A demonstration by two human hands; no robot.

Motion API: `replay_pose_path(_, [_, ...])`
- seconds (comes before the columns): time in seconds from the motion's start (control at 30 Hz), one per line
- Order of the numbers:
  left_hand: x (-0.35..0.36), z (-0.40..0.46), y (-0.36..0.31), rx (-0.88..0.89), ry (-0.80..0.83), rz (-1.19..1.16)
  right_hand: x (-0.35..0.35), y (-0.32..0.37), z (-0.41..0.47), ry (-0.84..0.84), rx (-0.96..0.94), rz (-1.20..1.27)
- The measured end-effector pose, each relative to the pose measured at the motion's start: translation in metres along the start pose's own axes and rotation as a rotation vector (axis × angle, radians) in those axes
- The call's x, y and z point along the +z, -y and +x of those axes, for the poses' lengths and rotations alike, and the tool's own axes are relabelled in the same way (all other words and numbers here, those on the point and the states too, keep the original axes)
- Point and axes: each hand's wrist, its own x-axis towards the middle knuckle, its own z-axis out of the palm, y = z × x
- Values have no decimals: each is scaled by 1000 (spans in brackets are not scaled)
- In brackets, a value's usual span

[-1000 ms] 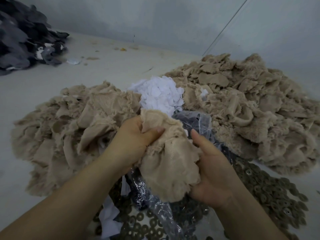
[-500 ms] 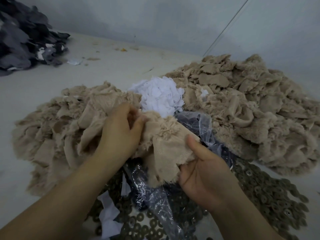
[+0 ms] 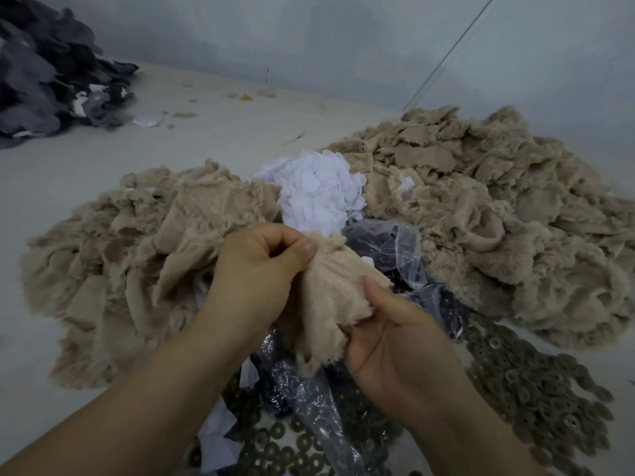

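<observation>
1. The left hand [image 3: 254, 269] pinches the bunched top of a beige piece [image 3: 326, 297]. Its thumb is bent over the cloth and its fingers curl in behind.
2. The right hand [image 3: 395, 341] grips the same piece lower down, at its right edge. The thumb presses on top, and the fingers curl underneath, mostly hidden by the cloth.
3. The piece hangs between the two hands, lifted off everything else, above the middle of the near edge of the surface [image 3: 223, 132]. Its frayed lower edge droops toward a clear bag [image 3: 388, 249] holding dark bits.
4. The left pile [image 3: 120, 269] of beige pieces lies toward the left edge. The right pile [image 3: 498, 218] looks larger and runs along the right edge up to the wall [image 3: 343, 46].
5. White scraps [image 3: 319, 190] sit in a heap between the two piles, touching both, just beyond the hands.
6. Brown rings [image 3: 532, 389] spread along the near edge, under the bag and out to the right.
7. A dark pile [image 3: 41, 70] fills the far left corner, well apart from the rest.
8. The work appears to be going through the beige pieces one at a time, with this one being pulled open or checked.
9. This piece is not yet laid on either pile.
10. I cannot tell which pile feeds the work and which receives it. As both are big, the job seems somewhere in the middle, with many pieces left.
</observation>
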Motion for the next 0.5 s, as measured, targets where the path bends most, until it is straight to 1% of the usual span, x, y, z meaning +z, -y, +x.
replay_pose_path(0.07, [1, 1, 2, -107, 24, -123, -1, -1, 1, -21, 3, 7])
replay_pose_path(0.13, [0, 1, 5, -118, 43, -120, -1, -2, 1, -25, 12, 9])
replay_pose_path(0.23, [-1, 1, 5, -70, 95, -87, -2, 0, 1, -30, 14, 23])
replay_pose_path(0.3, [-2, 0, 5, 12, 130, -1, -2, 0, 1, -16, 15, 22])
replay_pose_path(0.37, [-2, 0, 6, 81, 110, 66, -2, 0, 0, -10, 17, 18])
replay_pose_path(0.5, [-2, 1, 7, 118, 61, 97, -4, 0, 1, -30, 14, 26])
